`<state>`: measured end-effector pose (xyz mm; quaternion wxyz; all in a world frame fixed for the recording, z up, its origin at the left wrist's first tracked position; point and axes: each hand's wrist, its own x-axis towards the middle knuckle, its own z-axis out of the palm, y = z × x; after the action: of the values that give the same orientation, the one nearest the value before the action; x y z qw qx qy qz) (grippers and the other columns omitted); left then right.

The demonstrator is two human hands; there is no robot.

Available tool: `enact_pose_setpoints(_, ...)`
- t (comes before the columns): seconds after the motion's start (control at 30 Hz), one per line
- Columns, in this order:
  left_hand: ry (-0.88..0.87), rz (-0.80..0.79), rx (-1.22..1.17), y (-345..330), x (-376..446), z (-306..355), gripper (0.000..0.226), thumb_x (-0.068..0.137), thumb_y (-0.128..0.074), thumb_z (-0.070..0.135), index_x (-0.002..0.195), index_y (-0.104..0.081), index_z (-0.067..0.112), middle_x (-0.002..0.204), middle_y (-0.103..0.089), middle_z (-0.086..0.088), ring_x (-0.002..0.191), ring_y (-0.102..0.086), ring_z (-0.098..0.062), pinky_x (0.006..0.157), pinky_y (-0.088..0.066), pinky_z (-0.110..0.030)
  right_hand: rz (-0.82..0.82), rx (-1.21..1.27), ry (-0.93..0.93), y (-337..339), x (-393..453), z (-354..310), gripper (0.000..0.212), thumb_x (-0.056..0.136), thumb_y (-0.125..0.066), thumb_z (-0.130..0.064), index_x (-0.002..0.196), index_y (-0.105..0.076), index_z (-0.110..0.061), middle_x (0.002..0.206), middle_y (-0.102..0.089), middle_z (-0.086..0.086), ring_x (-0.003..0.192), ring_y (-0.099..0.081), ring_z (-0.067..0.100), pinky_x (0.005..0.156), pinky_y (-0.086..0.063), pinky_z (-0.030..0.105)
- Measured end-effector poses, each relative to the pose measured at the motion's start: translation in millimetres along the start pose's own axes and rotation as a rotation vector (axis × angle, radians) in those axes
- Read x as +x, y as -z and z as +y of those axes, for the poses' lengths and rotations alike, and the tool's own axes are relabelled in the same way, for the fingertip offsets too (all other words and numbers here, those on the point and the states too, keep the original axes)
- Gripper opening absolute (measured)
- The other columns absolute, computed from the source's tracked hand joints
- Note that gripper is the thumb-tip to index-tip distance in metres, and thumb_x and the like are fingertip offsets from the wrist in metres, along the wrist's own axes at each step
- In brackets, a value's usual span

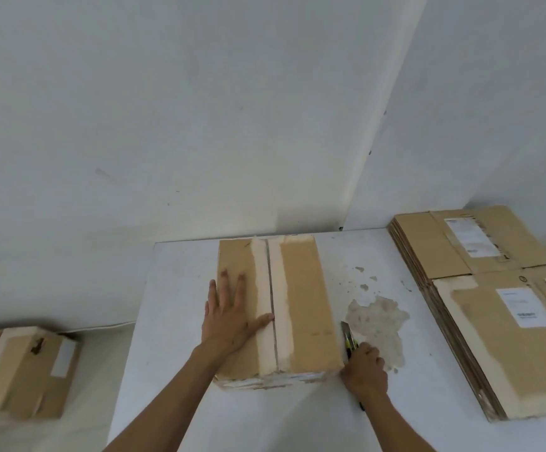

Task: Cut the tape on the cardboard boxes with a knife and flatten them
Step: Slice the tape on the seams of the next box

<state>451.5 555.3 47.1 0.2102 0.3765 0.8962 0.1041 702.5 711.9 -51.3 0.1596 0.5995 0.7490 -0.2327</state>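
Observation:
A closed cardboard box [307,308] stands on the white table [173,321], with a centre seam flanked by pale strips where tape was peeled. My left hand [229,314] lies flat on the box's top left flap, fingers spread, thumb reaching the seam. My right hand [364,370] grips a yellow-and-black utility knife [349,337] beside the box's near right corner. The blade points away from me along the box's right side. Clear tape shows on the near face of the box.
Stacks of flattened cardboard boxes [493,308] with white labels lie on the table's right side. Another closed box [27,373] sits lower down at the left. A patch of worn paint [379,321] marks the table right of the box. White walls meet behind the table.

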Motion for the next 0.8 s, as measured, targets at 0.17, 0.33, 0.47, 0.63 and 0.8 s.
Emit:
enact_pose_setpoints(0.17,0.022,-0.010,-0.017,0,4,0,0.122,0.067,-0.026,0.099,0.159,0.023,0.036,0.164,0.037,0.001,0.156,0.018,-0.035,0.125,-0.013,-0.057,-0.046,0.275,0.003,11,14,3,0.032,0.099,-0.062,-0.026,0.114,-0.039,-0.011,0.126,-0.048,0.015,0.104,-0.057,0.034,0.083,-0.052,0.042)
enact_pose_setpoints(0.33,0.039,0.067,-0.024,-4,2,2,0.117,0.072,-0.029,0.098,0.161,0.015,0.037,0.167,0.030,0.003,0.157,0.007,-0.035,0.123,-0.023,-0.057,0.128,0.567,0.135,74,13,-18,0.018,0.094,-0.064,-0.016,0.097,-0.046,-0.016,0.087,-0.062,0.013,0.072,-0.065,0.030,0.065,-0.061,0.052)
enact_pose_setpoints(0.47,0.066,0.044,-0.061,3,0,7,0.116,0.071,-0.032,0.097,0.160,0.016,0.041,0.166,0.030,0.007,0.150,-0.015,-0.037,0.111,-0.041,-0.056,0.233,0.500,0.323,126,2,-63,0.022,0.097,-0.056,-0.021,0.110,-0.039,-0.021,0.086,-0.060,0.009,0.074,-0.062,0.030,0.063,-0.054,0.044)
enact_pose_setpoints(0.63,0.097,-0.050,-0.050,-3,-15,33,0.111,0.084,-0.045,0.086,0.162,0.015,0.034,0.168,0.026,-0.008,0.132,-0.049,-0.043,0.105,-0.048,-0.048,0.107,0.336,0.498,135,-23,-120,0.026,0.106,-0.036,-0.051,0.115,-0.042,-0.028,0.088,-0.064,0.003,0.078,-0.065,0.025,0.070,-0.056,0.042)
enact_pose_setpoints(0.8,0.000,-0.060,0.178,8,-33,75,0.074,0.100,-0.040,0.068,0.149,-0.029,0.013,0.159,-0.021,-0.013,0.106,-0.066,-0.036,0.080,-0.051,-0.039,0.100,0.185,0.535,122,-30,-138,0.038,0.108,-0.025,-0.053,0.135,-0.044,-0.035,0.102,-0.069,0.004,0.094,-0.064,0.030,0.076,-0.050,0.039)
